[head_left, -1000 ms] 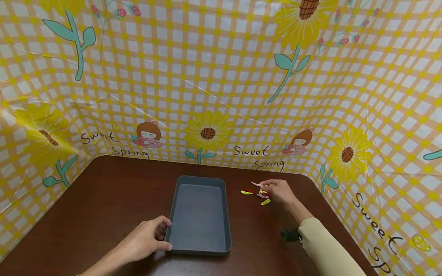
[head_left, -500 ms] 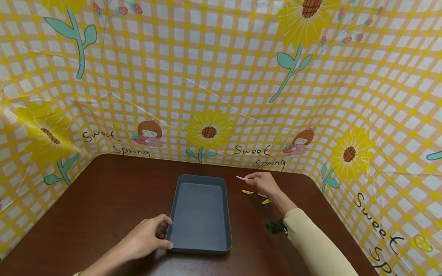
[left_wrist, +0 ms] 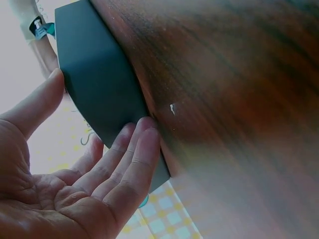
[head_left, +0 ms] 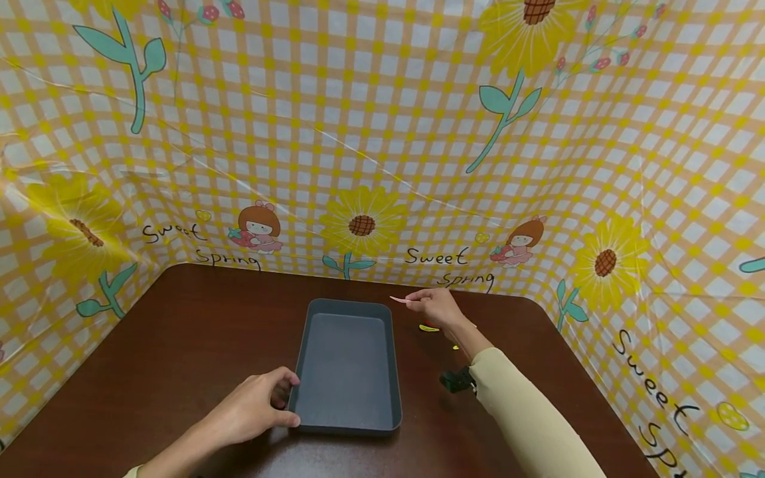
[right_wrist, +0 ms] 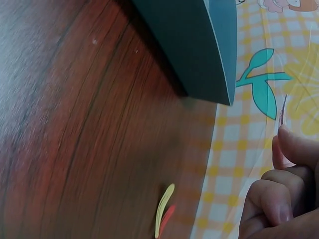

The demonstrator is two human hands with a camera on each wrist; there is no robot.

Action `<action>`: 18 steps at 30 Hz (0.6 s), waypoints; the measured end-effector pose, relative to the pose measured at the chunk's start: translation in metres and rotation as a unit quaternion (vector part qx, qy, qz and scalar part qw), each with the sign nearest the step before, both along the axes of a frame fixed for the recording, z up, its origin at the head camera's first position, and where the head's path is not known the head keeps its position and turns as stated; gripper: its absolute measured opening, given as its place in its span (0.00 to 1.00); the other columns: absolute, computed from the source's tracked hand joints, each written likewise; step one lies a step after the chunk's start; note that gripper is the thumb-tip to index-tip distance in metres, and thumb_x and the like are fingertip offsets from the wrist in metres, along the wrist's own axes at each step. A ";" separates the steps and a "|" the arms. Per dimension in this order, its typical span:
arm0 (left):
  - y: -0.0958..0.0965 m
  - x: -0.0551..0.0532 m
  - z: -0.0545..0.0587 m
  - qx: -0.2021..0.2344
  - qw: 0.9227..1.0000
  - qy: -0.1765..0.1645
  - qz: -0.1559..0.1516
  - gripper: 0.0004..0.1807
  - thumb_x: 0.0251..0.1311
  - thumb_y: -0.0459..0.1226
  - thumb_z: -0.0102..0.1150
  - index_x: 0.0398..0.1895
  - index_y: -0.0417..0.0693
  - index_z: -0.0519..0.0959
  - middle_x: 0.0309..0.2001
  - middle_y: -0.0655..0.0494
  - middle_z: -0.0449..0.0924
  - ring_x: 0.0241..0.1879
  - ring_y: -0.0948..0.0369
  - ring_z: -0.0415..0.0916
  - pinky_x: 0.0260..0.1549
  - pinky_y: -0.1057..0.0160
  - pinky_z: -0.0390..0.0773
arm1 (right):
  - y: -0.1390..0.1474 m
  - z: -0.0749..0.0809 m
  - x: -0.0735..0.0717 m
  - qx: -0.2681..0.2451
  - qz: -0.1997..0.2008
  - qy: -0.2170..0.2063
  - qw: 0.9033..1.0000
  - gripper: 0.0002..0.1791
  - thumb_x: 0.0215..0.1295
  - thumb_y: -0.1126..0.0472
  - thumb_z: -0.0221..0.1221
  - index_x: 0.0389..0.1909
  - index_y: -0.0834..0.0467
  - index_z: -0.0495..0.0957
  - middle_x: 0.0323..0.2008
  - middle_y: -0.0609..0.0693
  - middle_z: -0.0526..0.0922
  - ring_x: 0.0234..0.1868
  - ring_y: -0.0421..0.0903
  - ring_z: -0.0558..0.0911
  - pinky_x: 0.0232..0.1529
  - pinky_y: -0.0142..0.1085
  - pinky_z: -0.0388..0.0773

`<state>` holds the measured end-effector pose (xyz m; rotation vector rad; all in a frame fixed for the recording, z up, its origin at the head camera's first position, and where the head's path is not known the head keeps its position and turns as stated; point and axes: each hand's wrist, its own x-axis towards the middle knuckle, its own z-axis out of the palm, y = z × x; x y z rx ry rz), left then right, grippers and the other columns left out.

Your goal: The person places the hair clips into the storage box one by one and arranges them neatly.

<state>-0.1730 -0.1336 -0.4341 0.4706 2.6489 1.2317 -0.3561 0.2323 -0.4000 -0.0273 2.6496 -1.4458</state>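
A dark grey rectangular baking tray [head_left: 343, 372] lies on the table. My left hand [head_left: 254, 405] holds its left side near the front corner, with the thumb at the rim and the fingers [left_wrist: 142, 149] against the outer wall. Off the tray's far right corner, my right hand [head_left: 436, 307] pinches a slim pink hair clip [head_left: 399, 299] between thumb and fingertips, raised above the table. Under that hand lie a yellow hair clip [head_left: 428, 328] and a red hair clip [right_wrist: 167, 219]; another yellow clip [head_left: 455, 347] is partly covered by the right wrist.
A brown wooden table [head_left: 203, 332] carries everything. Checked cloth with sunflowers [head_left: 361, 226] rises behind it and at both sides. A dark device [head_left: 457, 380] is strapped to the right wrist.
My right hand has lifted the pink hair clip from the pile and carried it left, towards the tray's far right corner. My left hand keeps its place on the tray.
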 end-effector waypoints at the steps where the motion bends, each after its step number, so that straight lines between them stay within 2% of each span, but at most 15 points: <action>1: 0.000 0.000 0.000 0.000 1.000 0.001 0.000 0.30 0.47 0.44 0.80 0.53 0.46 0.77 0.43 0.53 0.83 0.40 0.58 0.80 0.40 0.50 0.79 | -0.002 0.000 -0.001 -0.001 -0.004 -0.002 1.000 0.15 0.67 0.54 0.66 0.49 0.59 0.85 0.10 0.40 0.56 0.13 0.40 0.54 0.19 0.34 0.56; 5: 0.000 0.000 0.000 -0.003 1.000 0.003 0.002 0.30 0.46 0.44 0.80 0.52 0.47 0.77 0.42 0.54 0.83 0.40 0.59 0.80 0.40 0.50 0.79 | -0.010 -0.001 -0.003 0.000 -0.010 -0.005 1.000 0.13 0.67 0.55 0.65 0.48 0.57 0.86 0.10 0.40 0.57 0.13 0.40 0.53 0.20 0.36 0.55; 7: 0.000 0.000 0.000 -0.004 1.000 0.004 0.003 0.30 0.46 0.45 0.80 0.52 0.47 0.77 0.42 0.54 0.83 0.41 0.59 0.80 0.41 0.50 0.78 | -0.013 -0.001 -0.003 0.004 -0.006 0.002 1.000 0.13 0.67 0.55 0.65 0.47 0.58 0.86 0.13 0.39 0.61 0.15 0.39 0.56 0.22 0.35 0.57; 11: 0.000 0.000 0.001 -0.005 1.000 0.003 0.003 0.30 0.45 0.45 0.80 0.51 0.47 0.77 0.41 0.55 0.83 0.41 0.60 0.79 0.42 0.51 0.78 | -0.020 0.000 -0.005 -0.007 0.001 0.002 1.000 0.13 0.67 0.57 0.65 0.47 0.60 0.86 0.12 0.39 0.63 0.13 0.38 0.56 0.20 0.34 0.57; 13: 0.001 0.000 0.001 -0.004 1.000 0.001 0.003 0.30 0.45 0.45 0.80 0.51 0.47 0.78 0.41 0.55 0.83 0.41 0.59 0.79 0.42 0.51 0.78 | -0.023 0.000 -0.006 -0.021 -0.001 -0.007 1.000 0.12 0.68 0.58 0.65 0.48 0.60 0.85 0.08 0.41 0.58 0.10 0.40 0.51 0.17 0.34 0.54; 18: 0.001 -0.001 0.003 -0.004 1.000 0.000 0.004 0.30 0.45 0.44 0.80 0.51 0.47 0.78 0.41 0.55 0.83 0.41 0.59 0.79 0.42 0.50 0.78 | -0.033 0.001 -0.007 -0.025 -0.009 -0.005 1.000 0.12 0.67 0.58 0.65 0.47 0.59 0.85 0.08 0.41 0.56 0.10 0.40 0.51 0.17 0.34 0.53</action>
